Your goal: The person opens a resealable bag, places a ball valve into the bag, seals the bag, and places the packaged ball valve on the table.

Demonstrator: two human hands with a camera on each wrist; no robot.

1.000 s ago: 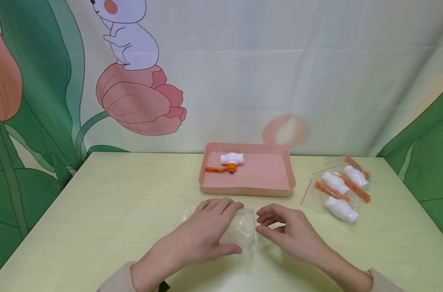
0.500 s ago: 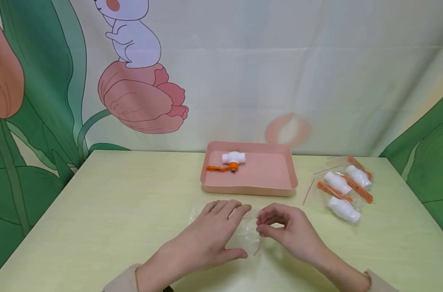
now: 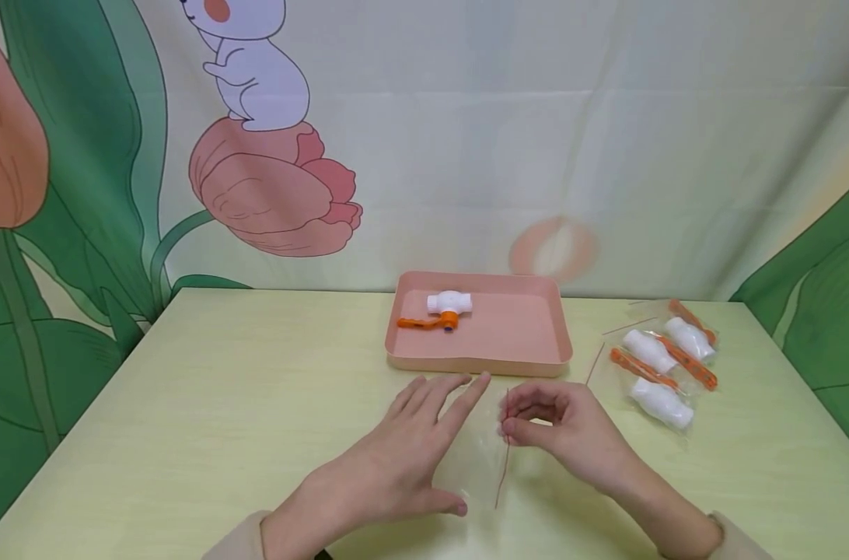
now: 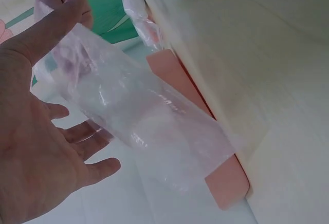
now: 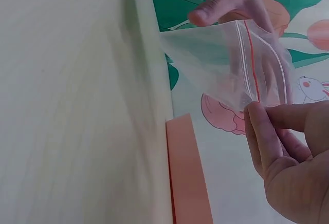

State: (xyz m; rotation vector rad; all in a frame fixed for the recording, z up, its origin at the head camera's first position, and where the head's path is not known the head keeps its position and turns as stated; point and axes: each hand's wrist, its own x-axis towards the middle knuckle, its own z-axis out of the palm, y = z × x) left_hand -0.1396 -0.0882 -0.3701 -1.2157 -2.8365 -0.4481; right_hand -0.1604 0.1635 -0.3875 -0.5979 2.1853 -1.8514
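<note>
My right hand [image 3: 571, 428] pinches a clear zip-lock bag [image 5: 216, 54] at its opening edge, between thumb and fingertips. A red line runs along the bag's seal. The bag hangs over the table in both wrist views, thin and wrinkled, and nothing shows inside it. Beside it, my left hand [image 3: 389, 455] is spread with the thumb apart from the fingers. In the left wrist view those fingers [image 4: 90, 136] lie alongside the bag [image 4: 154, 116], not curled round it. From the head view the bag is nearly invisible apart from its red seal line.
Behind the hands stands a pink tray [image 3: 522, 330] with a white ball valve [image 3: 449, 302] that has an orange handle [image 3: 427, 322]. Several bagged white valve bodies [image 3: 662, 403] with orange handles [image 3: 686, 364] lie at the right. A printed curtain [image 3: 424, 155] hangs behind the table.
My right hand has moved from beside the bag's edge to pinching it, and has drawn it slightly right and up. My left fingers have spread wider and come away from the bag.
</note>
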